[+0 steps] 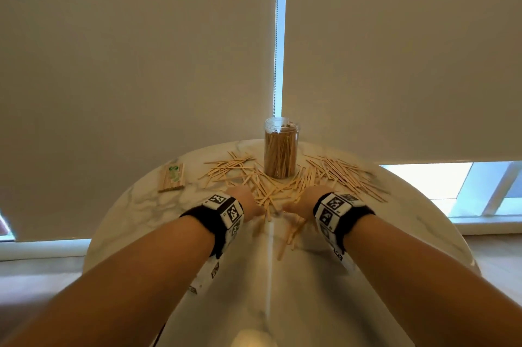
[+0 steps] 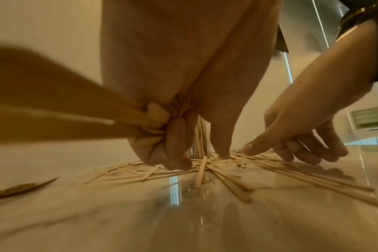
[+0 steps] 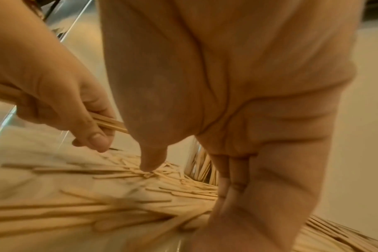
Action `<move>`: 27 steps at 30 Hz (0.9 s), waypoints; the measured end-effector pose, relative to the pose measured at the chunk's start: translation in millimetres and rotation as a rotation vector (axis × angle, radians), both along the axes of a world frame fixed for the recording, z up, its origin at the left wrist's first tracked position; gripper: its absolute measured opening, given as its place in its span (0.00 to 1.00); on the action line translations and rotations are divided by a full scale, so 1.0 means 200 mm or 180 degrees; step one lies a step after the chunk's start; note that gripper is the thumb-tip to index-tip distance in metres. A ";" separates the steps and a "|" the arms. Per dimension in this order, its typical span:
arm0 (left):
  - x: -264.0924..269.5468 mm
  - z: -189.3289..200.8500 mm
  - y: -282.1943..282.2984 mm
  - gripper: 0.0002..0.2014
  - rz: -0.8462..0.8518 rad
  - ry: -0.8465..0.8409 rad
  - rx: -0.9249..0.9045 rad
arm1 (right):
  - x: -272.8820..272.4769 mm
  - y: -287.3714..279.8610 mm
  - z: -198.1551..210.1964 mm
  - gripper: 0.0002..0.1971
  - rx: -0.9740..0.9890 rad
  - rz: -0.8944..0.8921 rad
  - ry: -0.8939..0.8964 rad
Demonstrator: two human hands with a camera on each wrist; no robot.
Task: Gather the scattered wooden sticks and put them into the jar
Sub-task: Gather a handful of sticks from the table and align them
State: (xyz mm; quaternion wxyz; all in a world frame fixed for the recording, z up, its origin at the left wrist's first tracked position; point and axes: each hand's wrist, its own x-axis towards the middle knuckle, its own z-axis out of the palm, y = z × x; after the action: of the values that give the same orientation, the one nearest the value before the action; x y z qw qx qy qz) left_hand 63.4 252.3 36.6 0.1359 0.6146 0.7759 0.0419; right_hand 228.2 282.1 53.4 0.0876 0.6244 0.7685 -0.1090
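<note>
Centrally on the round marble desk (image 1: pixel 135 202): a clear plastic jar (image 1: pixel 281 149), upright, lidless, packed with wooden sticks standing on end. Around its base and fanning to both sides, scattered wooden sticks (image 1: pixel 333 174), the thickest heap just in front of the jar and a wide spread off to its right. Well left of the jar, a flat bundle of sticks with a green label (image 1: pixel 172 181).

Both hands low over the heap in front of the jar, wrists wearing black bands with printed marker cubes. Left hand (image 1: pixel 243 199), grip curled round a small bunch of sticks (image 2: pixel 60 119); seen from the left wrist, those sticks jutting out sideways from the fist, fingertips (image 2: pixel 179 163) down among the loose sticks on the desk. Right hand (image 1: pixel 303 201), just beside the left and apart from it, thumb (image 3: pixel 150 160) pointing down and touching the pile, the other fingers bent onto the sticks; whether this grip holds any stick, cannot tell. Jar directly beyond both hands, near but untouched by either.
</note>
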 end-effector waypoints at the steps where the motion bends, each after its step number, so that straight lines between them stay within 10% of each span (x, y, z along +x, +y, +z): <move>1: 0.02 -0.02 0.02 0.26 -0.0014 -0.0018 -0.0050 | -0.01 0.02 -0.01 0.33 0.0006 0.0118 -0.0049; 8: 0.14 -0.07 0.06 0.17 -0.0215 0.0515 -0.0136 | 0.02 0.05 0.01 0.10 -0.0202 0.0457 -0.0143; 27: 0.10 0.07 -0.18 0.20 -0.0508 0.0792 -0.0229 | 0.13 -0.07 -0.04 0.15 0.0064 0.0261 -0.0561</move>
State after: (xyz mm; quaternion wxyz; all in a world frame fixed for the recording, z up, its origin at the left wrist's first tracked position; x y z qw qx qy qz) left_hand 82.4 216.0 50.3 0.0635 0.6695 0.7364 -0.0734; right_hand 254.0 267.6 44.5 0.1529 0.6005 0.7837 -0.0422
